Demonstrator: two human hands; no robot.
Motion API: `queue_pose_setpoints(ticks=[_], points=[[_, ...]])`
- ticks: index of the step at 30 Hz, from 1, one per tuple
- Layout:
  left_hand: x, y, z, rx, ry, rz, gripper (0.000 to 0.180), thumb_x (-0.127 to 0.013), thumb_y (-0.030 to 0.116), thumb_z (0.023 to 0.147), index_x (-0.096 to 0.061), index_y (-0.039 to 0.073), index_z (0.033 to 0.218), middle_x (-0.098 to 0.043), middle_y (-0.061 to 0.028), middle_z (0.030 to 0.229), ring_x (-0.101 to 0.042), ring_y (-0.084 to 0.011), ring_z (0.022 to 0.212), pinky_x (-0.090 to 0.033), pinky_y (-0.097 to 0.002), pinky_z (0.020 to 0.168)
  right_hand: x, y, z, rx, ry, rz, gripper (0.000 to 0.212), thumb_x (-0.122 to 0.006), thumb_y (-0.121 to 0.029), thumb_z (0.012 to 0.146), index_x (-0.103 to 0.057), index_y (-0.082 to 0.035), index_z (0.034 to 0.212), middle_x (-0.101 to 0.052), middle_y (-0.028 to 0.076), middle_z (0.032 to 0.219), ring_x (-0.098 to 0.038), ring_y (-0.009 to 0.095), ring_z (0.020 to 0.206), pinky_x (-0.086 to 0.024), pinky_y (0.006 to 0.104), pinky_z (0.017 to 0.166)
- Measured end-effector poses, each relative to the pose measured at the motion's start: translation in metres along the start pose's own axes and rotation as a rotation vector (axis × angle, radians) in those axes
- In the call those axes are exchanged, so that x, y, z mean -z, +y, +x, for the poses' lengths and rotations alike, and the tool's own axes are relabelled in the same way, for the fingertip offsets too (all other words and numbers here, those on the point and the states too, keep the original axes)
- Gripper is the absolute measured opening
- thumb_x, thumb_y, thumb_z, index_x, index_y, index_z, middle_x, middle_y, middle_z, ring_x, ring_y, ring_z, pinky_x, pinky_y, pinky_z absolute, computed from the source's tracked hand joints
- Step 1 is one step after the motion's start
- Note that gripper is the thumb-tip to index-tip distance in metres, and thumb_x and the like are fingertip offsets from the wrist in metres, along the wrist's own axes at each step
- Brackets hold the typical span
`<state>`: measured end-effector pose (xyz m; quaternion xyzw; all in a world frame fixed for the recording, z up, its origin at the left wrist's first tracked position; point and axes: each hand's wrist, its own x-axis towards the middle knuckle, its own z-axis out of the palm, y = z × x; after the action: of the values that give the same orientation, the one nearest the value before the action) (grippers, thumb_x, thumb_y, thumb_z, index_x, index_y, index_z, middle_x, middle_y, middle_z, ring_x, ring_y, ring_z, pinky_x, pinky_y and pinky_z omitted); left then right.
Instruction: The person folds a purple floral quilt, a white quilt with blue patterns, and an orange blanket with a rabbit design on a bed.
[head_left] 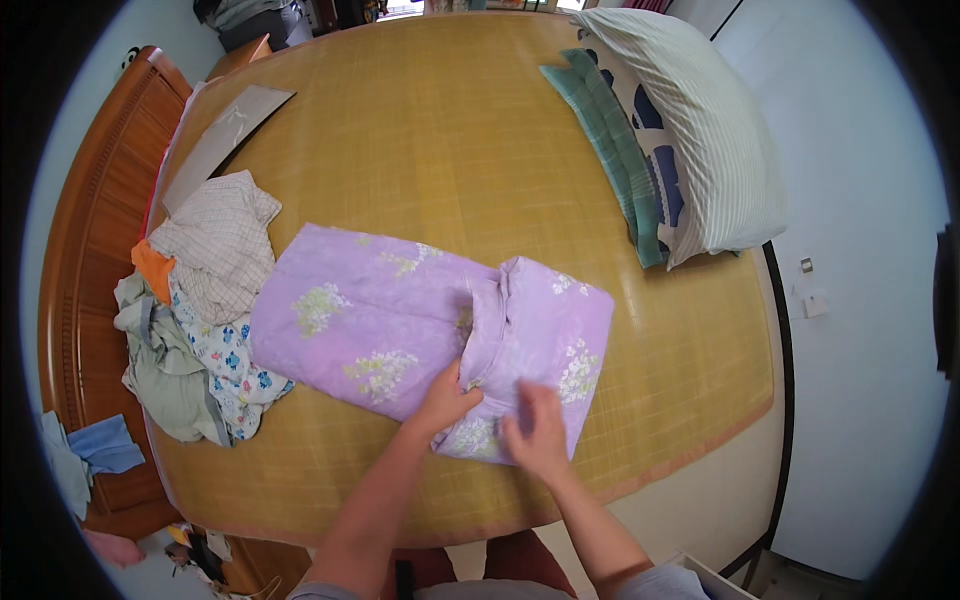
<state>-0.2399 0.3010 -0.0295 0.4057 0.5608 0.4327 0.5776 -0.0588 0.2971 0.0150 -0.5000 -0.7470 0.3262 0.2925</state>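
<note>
Purple floral cloth (350, 325), in the head view, lying on a tan mat (420, 130), its right end folded over. Bare mat beyond it and rightward, as far as stacked pillows (715, 150); heaped clothes (215, 250) right beside its left end. Left hand (446, 404) at the fold's near end, fingers partly hidden; cannot tell whether gripping. Right hand (540, 438) blurred over the folded part, thumb and fingers apart, contact hard to make out.

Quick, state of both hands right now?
Left hand: at a fold of the purple fabric; grip cannot be told.
Right hand: open, blurred, over the same fabric.
</note>
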Motion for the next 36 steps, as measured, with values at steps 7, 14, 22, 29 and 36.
queue_pose_setpoints(ticks=[7,14,22,29,36], points=[[-0.005,-0.034,0.007,0.185,0.013,-0.189,0.048,-0.056,0.009,0.08,-0.044,0.001,0.127,-0.057,-0.0074,0.112,-0.053,-0.0146,0.099,-0.043,-0.0286,0.087,-0.022,0.008,0.098,-0.569,-0.165,-0.323,0.084,-0.063,-0.038,0.073,-0.028,0.007,0.133,-0.04,0.029,0.118,-0.052,0.039,0.102,-0.047,0.0421,0.083],[-0.003,-0.019,0.022,0.29,0.183,-0.261,0.049,-0.059,0.023,0.085,-0.045,0.0,0.126,-0.057,-0.0097,0.114,-0.054,-0.0181,0.102,-0.042,-0.0295,0.089,-0.039,0.035,0.1,-0.584,-0.323,-0.477,0.081,-0.063,-0.029,0.072,-0.026,0.009,0.133,-0.049,0.029,0.111,-0.057,0.041,0.094,-0.049,0.0429,0.078],[0.016,-0.03,0.042,0.385,0.215,-0.284,0.042,-0.055,0.013,0.087,-0.045,0.001,0.126,-0.057,-0.0113,0.114,-0.055,-0.0197,0.1,-0.043,-0.0299,0.087,0.001,0.043,0.09,-0.358,-0.241,-0.061,0.061,-0.057,-0.018,0.07,-0.044,0.008,0.124,-0.062,0.028,0.083,-0.063,0.036,0.079,-0.049,0.042,0.073],[0.025,0.014,0.044,0.211,0.133,-0.306,0.041,-0.052,0.014,0.09,-0.043,0.0,0.128,-0.054,-0.0111,0.119,-0.052,-0.0181,0.105,-0.042,-0.0297,0.09,0.004,-0.023,0.084,-0.298,-0.15,0.217,0.061,-0.055,-0.015,0.073,-0.04,0.003,0.13,-0.061,0.027,0.088,-0.061,0.039,0.081,-0.049,0.0414,0.074],[0.038,0.01,0.036,0.084,0.102,0.094,0.061,-0.05,0.035,0.09,-0.031,-0.002,0.136,-0.049,-0.0177,0.127,-0.044,-0.0269,0.119,-0.033,-0.0324,0.1,-0.084,0.014,0.086,-0.333,-0.298,-0.009,0.075,-0.058,-0.018,0.076,-0.023,0.006,0.138,-0.05,0.032,0.114,-0.054,0.039,0.101,-0.044,0.0388,0.085]])
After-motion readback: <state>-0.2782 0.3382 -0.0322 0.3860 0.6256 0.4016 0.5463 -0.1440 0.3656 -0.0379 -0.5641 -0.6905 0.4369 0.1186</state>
